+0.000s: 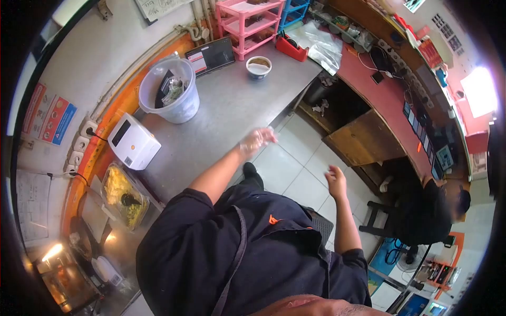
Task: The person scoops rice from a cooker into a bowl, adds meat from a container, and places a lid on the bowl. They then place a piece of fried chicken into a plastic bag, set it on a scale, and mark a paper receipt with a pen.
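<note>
My left hand (258, 142) wears a clear plastic glove and hovers by the edge of the steel counter (221, 116). Its fingers are loosely stretched and slightly blurred, with nothing visible in them. Over the tiled floor, my right hand (336, 181) is raised, bare, fingers partly bent and apart, holding nothing. On the counter, a small round tub (258, 67) with a pale lid or contents stands nearest the back. A translucent bucket (176, 102) holds dark and clear packaging. Beside it sits a white label printer (133, 142).
A clear container of yellow food (121, 195) stands at left, above a lit warmer (66, 271). Pink shelves (247, 26), a tablet (211, 57) and a red tape dispenser (291, 47) line the back. A co-worker (429, 210) sits at the red desk (385, 100), near a dark stool (377, 216).
</note>
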A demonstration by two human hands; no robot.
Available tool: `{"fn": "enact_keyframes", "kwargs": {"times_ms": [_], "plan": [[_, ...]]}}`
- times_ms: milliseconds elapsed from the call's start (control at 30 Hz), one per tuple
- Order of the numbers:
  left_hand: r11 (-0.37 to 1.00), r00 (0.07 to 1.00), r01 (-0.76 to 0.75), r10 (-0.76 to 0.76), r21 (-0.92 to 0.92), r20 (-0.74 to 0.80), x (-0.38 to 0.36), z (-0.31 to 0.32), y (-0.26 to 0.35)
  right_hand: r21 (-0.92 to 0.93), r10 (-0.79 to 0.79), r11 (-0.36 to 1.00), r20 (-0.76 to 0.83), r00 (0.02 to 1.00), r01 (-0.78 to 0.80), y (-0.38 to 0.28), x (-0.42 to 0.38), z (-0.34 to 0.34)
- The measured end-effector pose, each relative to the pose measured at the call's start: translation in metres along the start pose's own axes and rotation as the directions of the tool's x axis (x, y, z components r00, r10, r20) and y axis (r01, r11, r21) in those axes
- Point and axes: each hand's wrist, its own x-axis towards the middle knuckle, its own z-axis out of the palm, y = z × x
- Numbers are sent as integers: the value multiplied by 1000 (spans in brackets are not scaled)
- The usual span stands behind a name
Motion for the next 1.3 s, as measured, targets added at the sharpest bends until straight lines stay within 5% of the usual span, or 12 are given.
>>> {"fn": "enact_keyframes", "kwargs": {"times_ms": [100, 333, 500, 600, 733, 833, 867, 967, 1033, 1133, 1233, 1300], "plan": [[947, 932, 233, -152, -222, 329, -11, 40, 46, 61, -243, 970, 310, 919, 235, -130, 50, 25], [995, 912, 104, -91, -12, 399, 10, -18, 101, -93, -572, 659, 582, 578, 746, -196, 148, 73], [969, 964, -38, 100, -244, 248, -9, -51, 108, -96, -537, 787, 378, 754, 609, -228, 224, 92], [846, 965, -200, 258, -494, 50, 8, -51, 81, 184, -603, 798, 256, 756, 574, -280, 258, 108], [844, 894, -307, 414, 439, -170, 8, -44, 90, 85, -451, 883, 423, 786, 461, -318, 325, 135], [125, 917, 244, 294, 962, -271, 9, -27, 123, 656, -400, 751, 536, 744, -69, -331, 384, 159], [230, 879, 218, 377, 948, -294, 7, -28, 116, 602, -587, 787, 662, 466, 136, -336, 392, 156], [525, 766, 603, -170, 601, -620, 26, -34, 112, 435, -446, 891, 794, -412, -127, -339, 374, 148], [360, 668, 734, -226, 577, -709, 53, -69, 56, 234, -222, 970, 722, -655, -71, -358, 351, 148], [252, 725, 654, 60, 713, -686, 84, -93, 61, 268, -76, 960, 538, -839, 85, -305, 331, 226], [140, 746, 535, 386, 833, -543, 100, -72, 131, 702, 34, 461, 598, -801, 543, -284, 335, 258], [205, 679, 523, 487, 828, -549, 106, -69, 158, 573, 126, 371, 749, -650, 731, -282, 350, 253]]}}
